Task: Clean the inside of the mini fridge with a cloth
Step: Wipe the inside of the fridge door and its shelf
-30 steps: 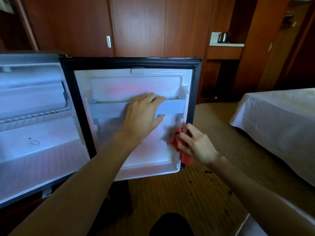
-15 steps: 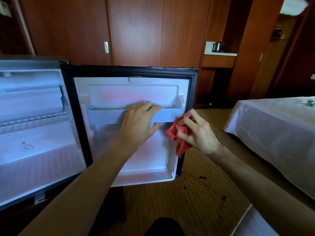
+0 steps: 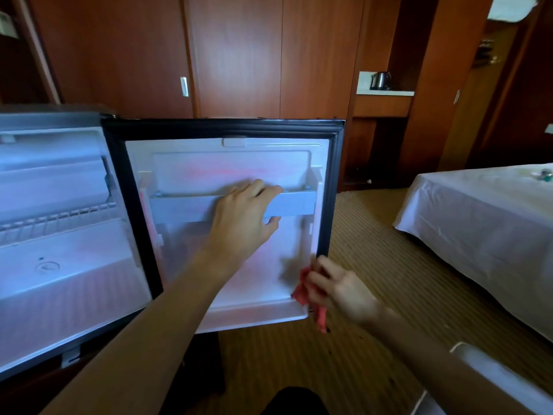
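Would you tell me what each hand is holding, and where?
The right hand pinches the red cloth near its top; the left hand grips the door shelf rail.

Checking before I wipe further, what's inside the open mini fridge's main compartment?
The open white mini fridge compartment shows only a white wire shelf and a bare floor with a round drain mark. The upper back stays hidden behind a plastic flap.

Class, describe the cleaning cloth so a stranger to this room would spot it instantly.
Find the open white mini fridge door. At its lower right corner, the right hand pinches a crumpled red cloth. It is the only red thing against the white liner.
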